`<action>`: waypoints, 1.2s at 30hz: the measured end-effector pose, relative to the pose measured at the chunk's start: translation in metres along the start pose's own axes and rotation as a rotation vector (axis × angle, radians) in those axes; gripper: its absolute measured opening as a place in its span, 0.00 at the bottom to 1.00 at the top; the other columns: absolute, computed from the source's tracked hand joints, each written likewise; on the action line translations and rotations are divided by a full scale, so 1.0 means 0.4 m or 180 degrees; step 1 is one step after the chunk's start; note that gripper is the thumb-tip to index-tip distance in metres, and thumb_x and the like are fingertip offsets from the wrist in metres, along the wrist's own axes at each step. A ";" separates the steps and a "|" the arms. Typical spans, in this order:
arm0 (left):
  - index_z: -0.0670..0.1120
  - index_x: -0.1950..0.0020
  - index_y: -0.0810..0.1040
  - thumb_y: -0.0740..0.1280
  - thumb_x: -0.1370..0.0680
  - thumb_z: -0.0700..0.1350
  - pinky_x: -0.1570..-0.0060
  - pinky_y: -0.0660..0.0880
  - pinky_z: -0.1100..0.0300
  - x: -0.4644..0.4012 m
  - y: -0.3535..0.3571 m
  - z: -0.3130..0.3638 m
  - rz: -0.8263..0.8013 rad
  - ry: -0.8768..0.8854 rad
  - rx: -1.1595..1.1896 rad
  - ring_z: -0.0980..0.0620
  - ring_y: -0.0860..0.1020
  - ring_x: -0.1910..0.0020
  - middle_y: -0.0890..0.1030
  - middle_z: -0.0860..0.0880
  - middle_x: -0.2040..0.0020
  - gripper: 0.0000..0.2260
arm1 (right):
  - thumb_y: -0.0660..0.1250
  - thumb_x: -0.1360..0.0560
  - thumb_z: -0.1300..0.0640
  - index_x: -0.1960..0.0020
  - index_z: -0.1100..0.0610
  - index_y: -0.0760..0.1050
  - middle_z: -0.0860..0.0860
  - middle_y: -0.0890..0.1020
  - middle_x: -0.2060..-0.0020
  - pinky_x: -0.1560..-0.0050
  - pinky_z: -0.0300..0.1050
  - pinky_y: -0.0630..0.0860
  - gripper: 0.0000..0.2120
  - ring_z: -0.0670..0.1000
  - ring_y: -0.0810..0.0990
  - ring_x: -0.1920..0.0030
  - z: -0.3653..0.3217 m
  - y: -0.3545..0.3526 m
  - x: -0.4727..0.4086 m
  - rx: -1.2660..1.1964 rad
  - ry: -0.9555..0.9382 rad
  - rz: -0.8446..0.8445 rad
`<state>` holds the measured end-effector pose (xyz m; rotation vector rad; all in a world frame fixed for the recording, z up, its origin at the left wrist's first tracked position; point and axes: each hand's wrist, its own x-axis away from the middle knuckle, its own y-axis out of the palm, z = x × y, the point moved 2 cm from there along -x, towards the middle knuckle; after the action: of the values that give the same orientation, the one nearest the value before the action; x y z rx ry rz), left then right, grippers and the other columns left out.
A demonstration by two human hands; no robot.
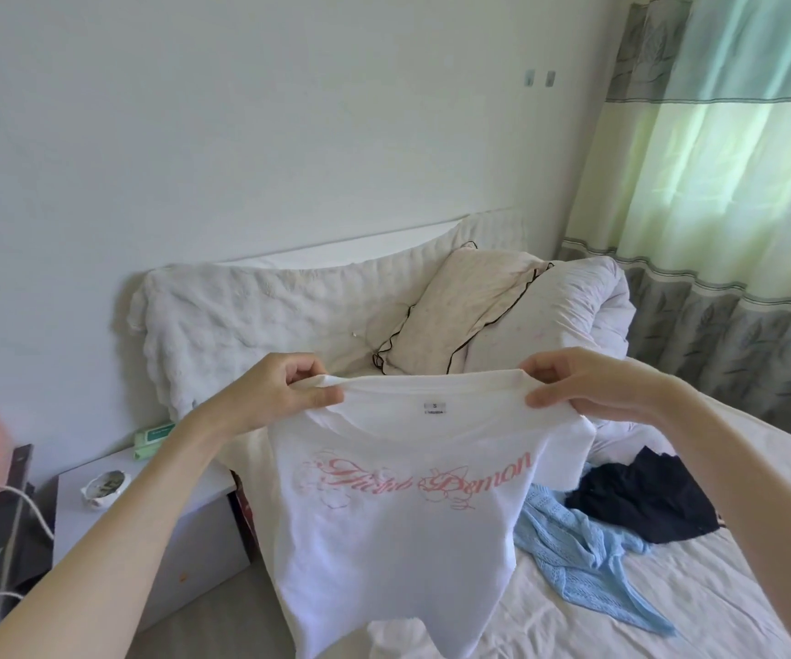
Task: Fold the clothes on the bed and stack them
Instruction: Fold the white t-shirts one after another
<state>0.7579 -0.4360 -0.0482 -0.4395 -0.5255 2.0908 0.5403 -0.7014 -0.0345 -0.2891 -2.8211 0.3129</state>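
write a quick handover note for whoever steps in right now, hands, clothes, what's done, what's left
Left hand pinches one shoulder of the white t-shirt; right hand pinches the other. The shirt hangs spread in the air, print facing the camera.
The blue knit top and the dark garment lie crumpled on the bed.
Done: no folded stack in view.
Left: lay the shirt down, fold it, fold the other two, stack them.

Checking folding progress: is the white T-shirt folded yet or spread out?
Spread out. Both hands, left and right, pinch the white T-shirt at its shoulders, so it hangs open, print showing.
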 end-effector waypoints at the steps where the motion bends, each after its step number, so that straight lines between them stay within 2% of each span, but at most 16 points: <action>1: 0.35 0.58 0.75 0.72 0.35 0.54 0.61 0.65 0.57 0.002 0.002 -0.006 -0.0105 -0.0062 0.0035 0.50 0.69 0.63 0.72 0.44 0.64 0.23 | 0.69 0.30 0.69 0.51 0.60 0.79 0.55 0.83 0.57 0.55 0.38 0.79 0.09 0.51 0.81 0.56 0.013 0.002 -0.005 0.0369 -0.0016 0.0167; 2: 0.36 0.57 0.76 0.72 0.35 0.53 0.59 0.66 0.55 0.008 0.005 -0.011 -0.0286 -0.0115 0.0069 0.50 0.70 0.61 0.73 0.44 0.62 0.20 | 0.69 0.28 0.67 0.53 0.57 0.79 0.52 0.82 0.59 0.57 0.33 0.77 0.07 0.49 0.80 0.58 0.024 0.005 -0.011 0.0870 -0.0069 0.0476; 4: 0.41 0.53 0.79 0.71 0.30 0.50 0.55 0.70 0.60 0.027 0.017 -0.027 -0.0878 -0.0241 0.0119 0.52 0.73 0.58 0.77 0.48 0.59 0.14 | 0.70 0.26 0.60 0.58 0.52 0.79 0.49 0.81 0.63 0.64 0.28 0.71 0.04 0.46 0.77 0.62 0.050 0.004 -0.022 0.1754 -0.0209 0.1300; 6: 0.44 0.48 0.79 0.68 0.25 0.44 0.52 0.71 0.67 0.048 0.042 -0.049 -0.1301 -0.0320 0.0217 0.58 0.76 0.55 0.80 0.53 0.56 0.08 | 0.69 0.25 0.55 0.59 0.51 0.79 0.47 0.80 0.65 0.68 0.31 0.67 0.04 0.45 0.75 0.64 0.086 0.006 -0.021 0.2014 -0.0267 0.1971; 8: 0.45 0.51 0.79 0.66 0.23 0.39 0.55 0.70 0.70 0.057 0.079 -0.072 -0.1119 -0.0284 0.0321 0.63 0.77 0.58 0.81 0.58 0.59 0.04 | 0.68 0.25 0.52 0.60 0.53 0.80 0.46 0.78 0.68 0.67 0.38 0.65 0.07 0.47 0.74 0.65 0.136 0.019 -0.015 0.2000 -0.0237 0.2384; 11: 0.46 0.61 0.77 0.70 0.25 0.39 0.63 0.67 0.70 0.063 0.141 -0.110 -0.0117 -0.0251 0.0043 0.64 0.72 0.68 0.77 0.59 0.69 0.06 | 0.66 0.24 0.48 0.64 0.59 0.78 0.49 0.75 0.73 0.70 0.42 0.64 0.16 0.50 0.71 0.69 0.216 0.059 0.001 0.2043 -0.0046 0.2796; 14: 0.44 0.65 0.74 0.73 0.28 0.42 0.69 0.63 0.69 0.098 0.203 -0.168 0.0323 -0.0421 -0.0198 0.60 0.68 0.72 0.72 0.57 0.72 0.10 | 0.64 0.23 0.48 0.65 0.63 0.73 0.52 0.71 0.74 0.69 0.44 0.62 0.20 0.51 0.68 0.70 0.303 0.102 0.028 0.1582 0.0381 0.2724; 18: 0.47 0.65 0.76 0.73 0.28 0.46 0.67 0.64 0.72 0.171 0.276 -0.236 -0.0008 -0.0624 -0.0104 0.59 0.69 0.69 0.74 0.54 0.69 0.09 | 0.65 0.23 0.56 0.64 0.59 0.75 0.51 0.74 0.69 0.66 0.43 0.67 0.12 0.52 0.71 0.66 0.403 0.145 0.081 0.0389 0.0895 0.2150; 21: 0.52 0.67 0.76 0.72 0.27 0.48 0.65 0.63 0.67 0.197 0.279 -0.244 -0.0286 -0.0742 -0.0207 0.59 0.68 0.69 0.73 0.54 0.70 0.10 | 0.68 0.25 0.58 0.74 0.54 0.72 0.47 0.70 0.77 0.71 0.39 0.64 0.19 0.47 0.67 0.74 0.426 0.149 0.117 0.0585 0.1200 0.1880; 23: 0.54 0.66 0.79 0.71 0.26 0.48 0.61 0.66 0.63 0.201 0.250 -0.235 -0.0596 -0.0726 -0.0139 0.58 0.72 0.67 0.77 0.53 0.68 0.09 | 0.71 0.28 0.56 0.78 0.54 0.73 0.44 0.69 0.81 0.75 0.35 0.64 0.20 0.44 0.67 0.78 0.414 0.138 0.139 0.0718 0.1272 0.1853; 25: 0.53 0.61 0.82 0.70 0.26 0.49 0.59 0.72 0.63 0.198 0.215 -0.217 -0.0930 -0.0700 0.0184 0.57 0.78 0.62 0.82 0.50 0.61 0.04 | 0.74 0.31 0.53 0.73 0.58 0.78 0.46 0.71 0.78 0.72 0.35 0.65 0.15 0.45 0.69 0.76 0.395 0.121 0.160 0.0870 0.1282 0.1891; 27: 0.51 0.57 0.84 0.69 0.28 0.51 0.59 0.74 0.67 0.187 0.192 -0.207 -0.1091 -0.0686 0.0607 0.57 0.81 0.58 0.84 0.49 0.57 0.06 | 0.75 0.33 0.50 0.63 0.66 0.79 0.51 0.71 0.73 0.66 0.39 0.65 0.17 0.49 0.69 0.71 0.387 0.105 0.169 0.0931 0.1189 0.1973; 29: 0.52 0.58 0.83 0.69 0.27 0.51 0.59 0.73 0.67 0.162 0.198 -0.221 -0.0919 -0.0648 0.0523 0.56 0.80 0.59 0.84 0.47 0.58 0.05 | 0.75 0.33 0.49 0.61 0.67 0.79 0.52 0.72 0.71 0.66 0.40 0.65 0.19 0.50 0.70 0.69 0.390 0.094 0.159 0.1024 0.1135 0.2092; 31: 0.53 0.59 0.82 0.69 0.25 0.50 0.60 0.68 0.66 0.132 0.229 -0.259 -0.0518 -0.0616 -0.0028 0.56 0.75 0.64 0.80 0.44 0.63 0.04 | 0.75 0.33 0.49 0.65 0.60 0.80 0.50 0.76 0.69 0.68 0.39 0.66 0.13 0.49 0.73 0.67 0.403 0.093 0.127 0.1228 0.1113 0.2246; 33: 0.54 0.59 0.79 0.68 0.24 0.50 0.70 0.61 0.70 0.106 0.273 -0.308 -0.0192 -0.0622 -0.0455 0.60 0.66 0.73 0.71 0.50 0.74 0.05 | 0.74 0.31 0.48 0.66 0.53 0.78 0.49 0.77 0.65 0.67 0.40 0.67 0.11 0.48 0.74 0.64 0.438 0.092 0.077 0.1455 0.1150 0.2376; 36: 0.52 0.56 0.77 0.66 0.23 0.53 0.73 0.61 0.64 0.073 0.325 -0.390 0.0030 -0.0692 -0.0932 0.56 0.64 0.77 0.64 0.54 0.78 0.06 | 0.70 0.28 0.46 0.62 0.49 0.76 0.44 0.74 0.66 0.69 0.40 0.65 0.09 0.46 0.73 0.66 0.503 0.091 -0.005 0.1738 0.1167 0.2423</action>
<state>0.7296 -0.4453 -0.2511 -0.3821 -0.9664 2.0895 0.4872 -0.7038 -0.2319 -1.1404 -2.0521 1.0323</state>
